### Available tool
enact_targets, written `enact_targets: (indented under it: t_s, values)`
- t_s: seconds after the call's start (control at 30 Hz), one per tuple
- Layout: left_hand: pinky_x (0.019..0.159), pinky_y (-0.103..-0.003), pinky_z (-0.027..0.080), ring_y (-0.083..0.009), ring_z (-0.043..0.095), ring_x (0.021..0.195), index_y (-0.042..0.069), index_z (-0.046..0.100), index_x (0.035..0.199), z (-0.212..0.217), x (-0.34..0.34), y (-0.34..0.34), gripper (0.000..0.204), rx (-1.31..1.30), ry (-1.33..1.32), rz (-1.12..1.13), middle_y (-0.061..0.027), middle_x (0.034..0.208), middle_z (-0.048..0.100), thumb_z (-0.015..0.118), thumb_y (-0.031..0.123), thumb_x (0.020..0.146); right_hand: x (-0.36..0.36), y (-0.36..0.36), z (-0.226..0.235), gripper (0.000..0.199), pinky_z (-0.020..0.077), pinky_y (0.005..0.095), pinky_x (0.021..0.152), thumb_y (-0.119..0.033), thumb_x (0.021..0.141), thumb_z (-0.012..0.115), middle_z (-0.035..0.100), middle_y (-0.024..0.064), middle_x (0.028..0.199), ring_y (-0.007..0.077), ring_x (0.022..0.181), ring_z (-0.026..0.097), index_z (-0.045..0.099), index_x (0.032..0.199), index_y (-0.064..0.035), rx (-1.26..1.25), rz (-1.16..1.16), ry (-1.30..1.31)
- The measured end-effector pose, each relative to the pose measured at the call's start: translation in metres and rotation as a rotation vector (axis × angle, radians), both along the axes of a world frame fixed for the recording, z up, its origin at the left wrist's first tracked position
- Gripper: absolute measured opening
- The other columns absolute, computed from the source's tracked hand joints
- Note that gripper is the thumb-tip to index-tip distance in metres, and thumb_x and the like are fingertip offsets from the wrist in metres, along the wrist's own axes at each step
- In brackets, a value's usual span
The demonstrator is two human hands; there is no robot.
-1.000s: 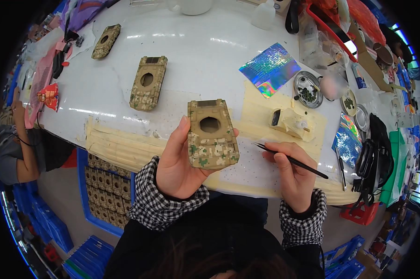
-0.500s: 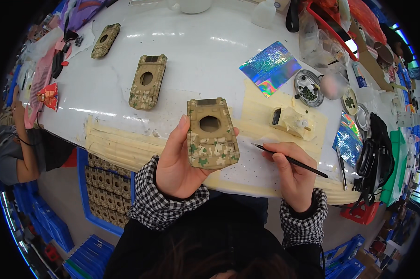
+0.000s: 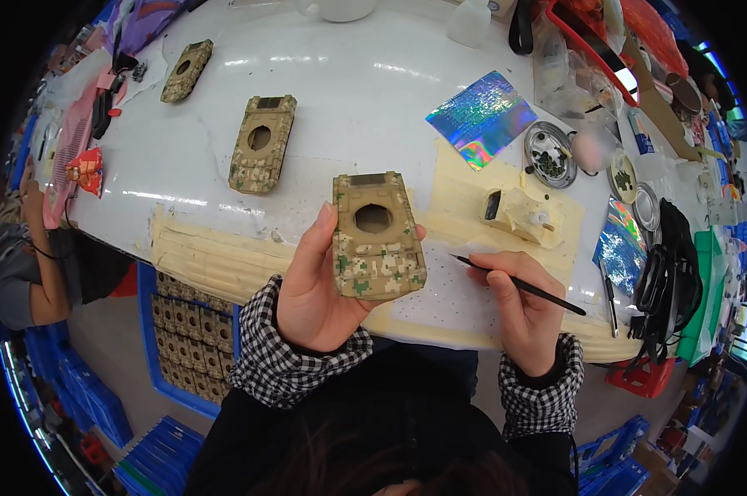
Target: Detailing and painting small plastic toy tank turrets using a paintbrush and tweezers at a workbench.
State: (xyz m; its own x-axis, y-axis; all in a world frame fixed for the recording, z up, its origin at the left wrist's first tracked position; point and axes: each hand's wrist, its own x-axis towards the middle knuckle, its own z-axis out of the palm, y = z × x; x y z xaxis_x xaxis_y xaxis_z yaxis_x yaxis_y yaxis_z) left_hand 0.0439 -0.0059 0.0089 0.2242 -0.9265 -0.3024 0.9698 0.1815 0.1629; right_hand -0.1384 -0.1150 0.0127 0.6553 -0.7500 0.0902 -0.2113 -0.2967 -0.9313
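Note:
My left hand (image 3: 317, 289) is closed round the sides of a toy tank hull (image 3: 377, 248) in tan and green pixel camouflage. The hull has a round hole through its top and is held up over the table's near edge. In my right hand (image 3: 524, 306) a thin black pen-like tool (image 3: 529, 289) is pinched, its fine tip pointing left toward the hull but apart from it. Whether the tip is a brush or a point is too small to tell. Two similar camouflaged hulls (image 3: 262, 144) (image 3: 187, 71) lie farther left on the table.
Near my right hand stands a masking-taped block (image 3: 520, 217). Round metal tins (image 3: 548, 155) with dark green bits and shiny holographic sheets (image 3: 482, 119) lie beyond. A blue crate (image 3: 152, 347) of hulls sits below the table's left edge. Another person's arm (image 3: 51, 281) shows at far left.
Almost nothing differs. My right hand and the black tool have shifted very slightly to the right; the left hand holds the hull in the same place.

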Motion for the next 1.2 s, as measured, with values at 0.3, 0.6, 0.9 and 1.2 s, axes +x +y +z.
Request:
enact_targets:
  t_s: [0.3,0.6,0.9,1.2]
  values:
    - [0.069,-0.035,0.061,-0.0355,0.063,0.091,-0.001,0.032,0.135,-0.001,0.0,0.0,0.059,-0.01,-0.002,-0.012,-0.0284,0.117,0.05,0.025,0.045,0.098,-0.001,-0.001,0.0,0.014,0.0479,0.0266,0.07,-0.003,0.085,0.06,0.066,0.0121,0.083,0.0205,0.076,0.062,0.065,0.097,0.0032,-0.016,0.006,-0.002]
    - [0.07,-0.036,0.061,-0.0358,0.063,0.092,-0.001,0.031,0.135,0.0,0.0,0.0,0.059,-0.005,-0.005,-0.014,-0.0281,0.117,0.05,0.026,0.044,0.098,-0.001,0.0,0.0,0.014,0.0479,0.0264,0.07,-0.002,0.085,0.061,0.065,0.0127,0.082,0.0205,0.075,0.062,0.065,0.096,0.0036,-0.012,0.002,0.0]
    - [0.071,-0.035,0.061,-0.035,0.063,0.093,-0.001,0.032,0.135,-0.003,0.001,-0.001,0.058,-0.046,-0.018,-0.051,-0.028,0.118,0.05,0.025,0.044,0.098,-0.003,0.0,-0.002,0.014,0.0481,0.0259,0.07,-0.003,0.087,0.059,0.066,0.0126,0.083,0.0186,0.076,0.062,0.065,0.096,0.0044,0.026,-0.015,-0.044]
    - [0.071,-0.033,0.06,-0.0333,0.063,0.091,-0.001,0.03,0.136,-0.002,0.002,0.005,0.058,-0.096,-0.014,-0.151,-0.0289,0.116,0.05,0.024,0.044,0.098,-0.013,-0.006,0.043,0.029,0.0475,0.0289,0.069,-0.022,0.092,0.053,0.065,0.0131,0.086,0.0194,0.076,0.062,0.066,0.095,0.0043,-0.119,0.09,-0.239]
